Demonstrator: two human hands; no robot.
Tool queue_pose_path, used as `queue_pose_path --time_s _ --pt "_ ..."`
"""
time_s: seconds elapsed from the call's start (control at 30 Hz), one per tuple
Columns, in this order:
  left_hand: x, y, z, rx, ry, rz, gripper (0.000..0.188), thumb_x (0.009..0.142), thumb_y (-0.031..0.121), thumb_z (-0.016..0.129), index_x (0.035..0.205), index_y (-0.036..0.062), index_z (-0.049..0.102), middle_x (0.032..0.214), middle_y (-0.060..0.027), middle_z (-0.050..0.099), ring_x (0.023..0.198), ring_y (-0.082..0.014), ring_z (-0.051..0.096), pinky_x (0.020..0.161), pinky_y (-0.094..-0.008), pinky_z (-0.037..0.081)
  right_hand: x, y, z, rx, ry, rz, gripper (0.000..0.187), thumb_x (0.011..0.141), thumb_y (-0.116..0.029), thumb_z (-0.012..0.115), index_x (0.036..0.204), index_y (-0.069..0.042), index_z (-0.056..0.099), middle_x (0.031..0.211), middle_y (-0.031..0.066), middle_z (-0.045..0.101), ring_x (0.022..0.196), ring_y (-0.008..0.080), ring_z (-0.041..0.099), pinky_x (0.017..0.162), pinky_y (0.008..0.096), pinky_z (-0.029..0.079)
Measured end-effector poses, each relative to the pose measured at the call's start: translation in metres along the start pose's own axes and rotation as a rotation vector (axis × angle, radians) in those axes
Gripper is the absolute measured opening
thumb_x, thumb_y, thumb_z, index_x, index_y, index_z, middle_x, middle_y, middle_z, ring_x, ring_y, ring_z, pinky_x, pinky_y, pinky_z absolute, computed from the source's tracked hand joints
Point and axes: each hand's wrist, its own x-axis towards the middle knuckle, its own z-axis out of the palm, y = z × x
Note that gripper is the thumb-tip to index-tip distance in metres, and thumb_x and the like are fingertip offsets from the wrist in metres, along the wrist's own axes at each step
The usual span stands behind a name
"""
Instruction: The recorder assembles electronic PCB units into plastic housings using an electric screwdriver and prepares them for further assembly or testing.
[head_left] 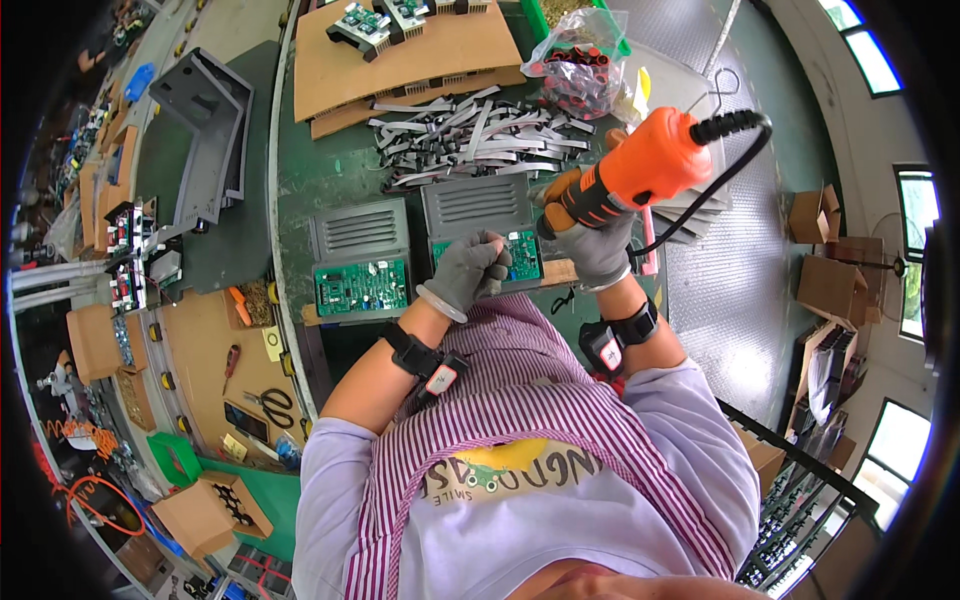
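My right hand (597, 250), in a grey glove, is wrapped round an orange and black corded electric screwdriver (655, 160). The tool slants down to the left, and its bit cannot be made out. Beside it, my gloved left hand (468, 272) is closed over the right-hand green circuit board (524, 256); whatever its fingers may hold is hidden. That board lies in the near part of a grey slotted case (478, 205), partly covered by the hand. To the left, a similar grey case (360, 235) holds another green circuit board (362, 287).
Beyond the cases lies a pile of grey ribbon cables (470, 140). Cardboard (410, 70) carries several metal-and-board units. A clear bag of dark and red parts (578, 75) stands at the back right. The tool's black cord (715, 190) loops on the right. Scissors (272, 408) lie left.
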Motion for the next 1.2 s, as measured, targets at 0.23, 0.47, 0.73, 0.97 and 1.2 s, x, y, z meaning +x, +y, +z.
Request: queue_pose_path --time_s 0.23,0.47,0.73,0.97,1.2 --pt "-0.004 0.002 0.002 -0.066 -0.073 -0.022 0.012 0.085 0.013 0.050 0.092 0.0043 0.052 0.073 -0.0041 0.055 0.056 -0.0096 0.053 0.046 -0.0202 0.045 -0.008 -0.032 -0.012 0.460 -0.005 -0.035 0.023 0.065 -0.005 0.064 0.083 -0.001 0.051 0.078 0.0083 0.057 0.072 0.0157 0.056 0.066 0.0268 0.047" --pt "-0.011 -0.002 0.007 -0.225 -0.130 -0.007 0.014 0.086 0.013 0.049 0.097 0.0046 0.053 0.082 -0.0060 0.060 0.066 -0.0120 0.058 0.052 -0.0213 0.047 -0.020 -0.047 -0.005 0.634 0.033 -0.159 0.024 0.069 -0.013 0.067 0.083 -0.001 0.051 0.078 0.0082 0.055 0.073 0.0158 0.056 0.078 0.0357 0.046" --pt "-0.012 -0.018 0.011 -0.216 -0.133 0.027 0.015 0.086 0.018 0.051 0.095 0.0074 0.054 0.076 -0.0025 0.058 0.060 -0.0110 0.052 0.048 -0.0195 0.039 -0.026 -0.053 -0.007 0.610 0.001 -0.188 0.023 0.069 -0.015 0.067 0.079 -0.002 0.050 0.075 0.0077 0.055 0.070 0.0154 0.055 0.080 0.0369 0.046" --pt "-0.021 -0.009 0.012 0.058 -0.189 -0.058 0.021 0.086 0.025 0.051 0.095 0.0063 0.051 0.063 0.0034 0.038 0.051 -0.0063 0.032 0.043 -0.0178 0.030 -0.039 -0.049 -0.015 0.542 0.043 -0.096 0.020 0.069 -0.011 0.064 0.079 -0.001 0.051 0.074 0.0082 0.056 0.069 0.0157 0.055 0.073 0.0321 0.048" --pt "-0.016 0.001 -0.003 -0.008 0.167 0.000 0.013 0.086 0.014 0.042 0.095 0.0058 0.048 0.075 -0.0049 0.055 0.056 -0.0106 0.050 0.043 -0.0214 0.040 -0.053 -0.026 -0.022 0.370 0.061 0.010 0.011 0.066 0.002 0.059 0.075 -0.001 0.053 0.074 0.0066 0.057 0.068 0.0139 0.054 0.063 0.0256 0.046"
